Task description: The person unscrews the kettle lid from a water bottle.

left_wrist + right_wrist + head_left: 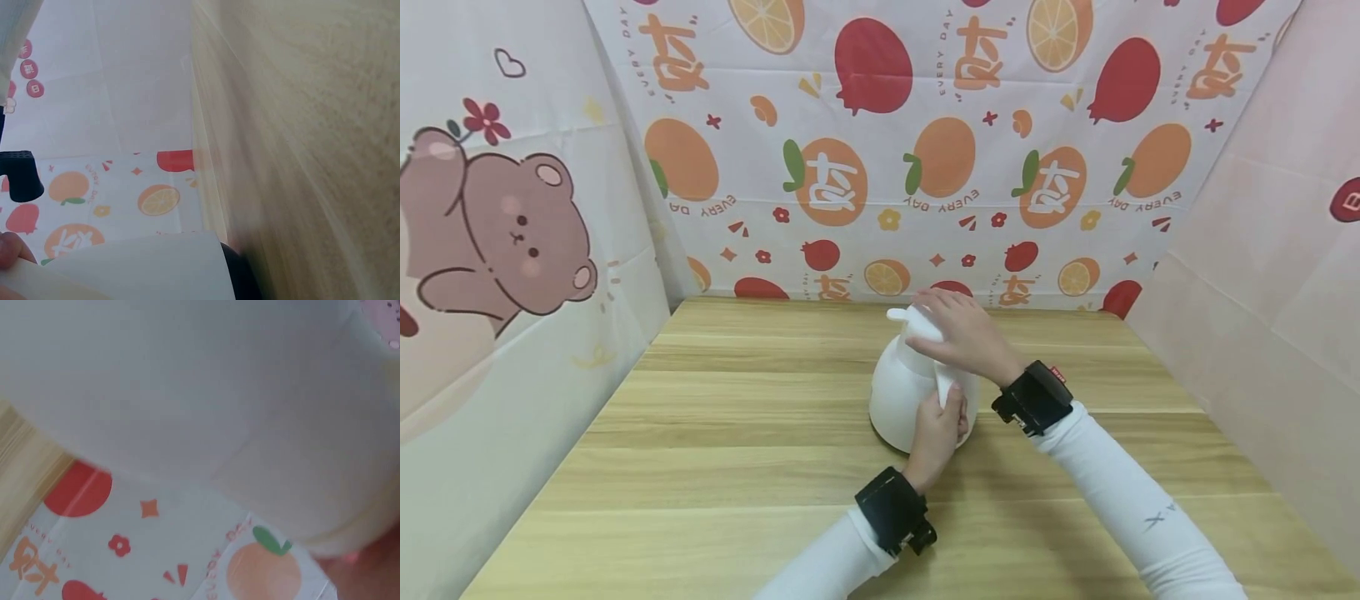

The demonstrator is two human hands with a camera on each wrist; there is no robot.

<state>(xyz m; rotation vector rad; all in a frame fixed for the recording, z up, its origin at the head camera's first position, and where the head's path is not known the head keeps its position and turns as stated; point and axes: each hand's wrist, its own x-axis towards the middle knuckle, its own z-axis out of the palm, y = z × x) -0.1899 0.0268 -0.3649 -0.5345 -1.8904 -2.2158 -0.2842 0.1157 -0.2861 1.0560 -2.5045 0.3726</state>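
Note:
A white jug (897,400) with a rounded body, a short spout at its top and a handle facing the person stands upright on the wooden table. Around the lower handle curl the fingers of my left hand (937,432). My right hand (966,337) lies over the top of the jug, thumb toward the near side and fingers over the lid. In the left wrist view the white body (156,265) and its dark base show at the bottom. The jug's white side (187,387) fills much of the right wrist view, with part of a hand at the lower right corner.
The wooden table (715,467) reaches to a patterned fruit-print cloth (887,242) behind it. A cloth with a bear drawing (520,233) hangs at the left, a pale pink one (1262,275) at the right. Both wrists carry black straps.

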